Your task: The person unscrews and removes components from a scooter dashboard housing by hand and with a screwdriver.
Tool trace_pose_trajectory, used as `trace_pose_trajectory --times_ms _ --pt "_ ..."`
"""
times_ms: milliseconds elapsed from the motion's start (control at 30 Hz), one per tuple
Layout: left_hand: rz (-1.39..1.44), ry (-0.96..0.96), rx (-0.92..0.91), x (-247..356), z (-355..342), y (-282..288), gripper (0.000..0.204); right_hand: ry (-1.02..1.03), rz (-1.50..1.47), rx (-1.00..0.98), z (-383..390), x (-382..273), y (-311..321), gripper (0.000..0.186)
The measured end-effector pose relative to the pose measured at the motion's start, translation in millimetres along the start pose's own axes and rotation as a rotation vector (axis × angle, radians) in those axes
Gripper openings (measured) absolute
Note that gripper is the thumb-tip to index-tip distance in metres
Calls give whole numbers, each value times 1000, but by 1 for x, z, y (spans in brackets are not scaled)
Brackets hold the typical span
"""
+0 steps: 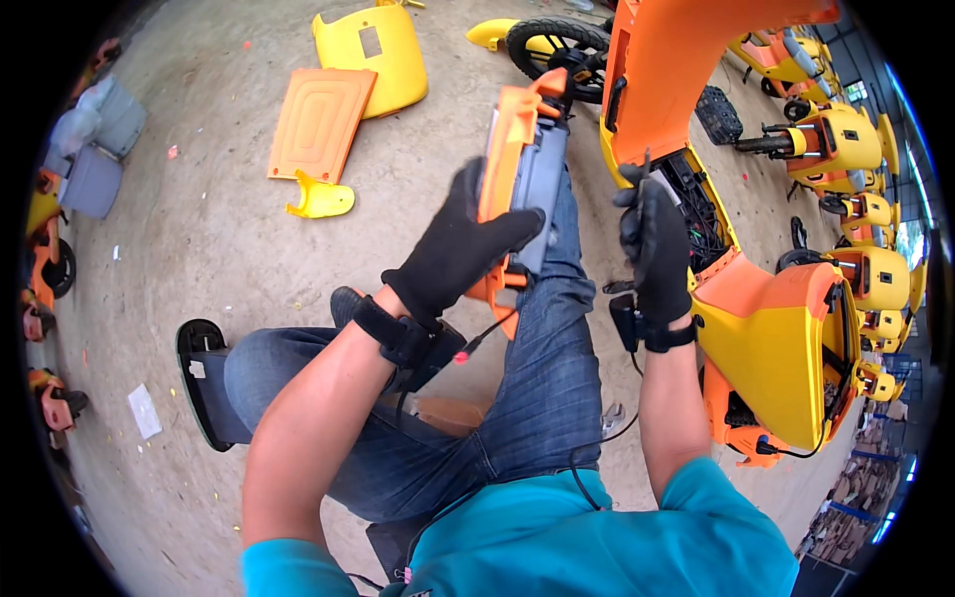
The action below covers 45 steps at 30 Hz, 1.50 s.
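Observation:
My left hand (450, 245), in a black glove, is closed around an orange bracket (514, 134) joined to a grey box-like part (545, 169). It holds this part tilted above my jeans-clad leg, with the thumb across the grey side. A short dark cable with a red tip (462, 356) hangs below it. My right hand (659, 239), also gloved, has its fingers curled. A thin dark tip rises above them, but what they hold is unclear. Beside this hand lies the yellow and orange scooter body (766, 348), its cavity full of black wiring (701, 214).
On the concrete floor ahead lie a yellow panel (403, 60), an orange ribbed cover (320, 124) and a small yellow piece (323, 197). A black-tyred wheel (557, 55) is at the far middle. Several scooters (846, 139) line the right; grey bins (95, 179) stand left.

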State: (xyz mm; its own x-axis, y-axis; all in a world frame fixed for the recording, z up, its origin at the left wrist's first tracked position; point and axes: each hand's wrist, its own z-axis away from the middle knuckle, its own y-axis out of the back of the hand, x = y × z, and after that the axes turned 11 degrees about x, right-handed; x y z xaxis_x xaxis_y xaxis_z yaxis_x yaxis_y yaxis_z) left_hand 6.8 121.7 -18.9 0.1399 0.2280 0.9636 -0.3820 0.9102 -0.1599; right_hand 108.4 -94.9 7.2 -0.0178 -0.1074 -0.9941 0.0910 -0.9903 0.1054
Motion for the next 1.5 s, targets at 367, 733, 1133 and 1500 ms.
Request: trace_pose_trajectory --times_ms 367,733,1133,1500 --pt "203 -147 142 13 -9 14 48 -142 19 -437 83 -4 -36 32" --pt "452 -19 33 14 -7 16 47 -65 231 -464 80 -4 -19 37" --pt "450 -2 -60 13 -7 16 50 50 313 -401 78 -16 -3 39" --pt "484 68 -114 20 0 11 49 5 277 -377 81 -10 -1 37"
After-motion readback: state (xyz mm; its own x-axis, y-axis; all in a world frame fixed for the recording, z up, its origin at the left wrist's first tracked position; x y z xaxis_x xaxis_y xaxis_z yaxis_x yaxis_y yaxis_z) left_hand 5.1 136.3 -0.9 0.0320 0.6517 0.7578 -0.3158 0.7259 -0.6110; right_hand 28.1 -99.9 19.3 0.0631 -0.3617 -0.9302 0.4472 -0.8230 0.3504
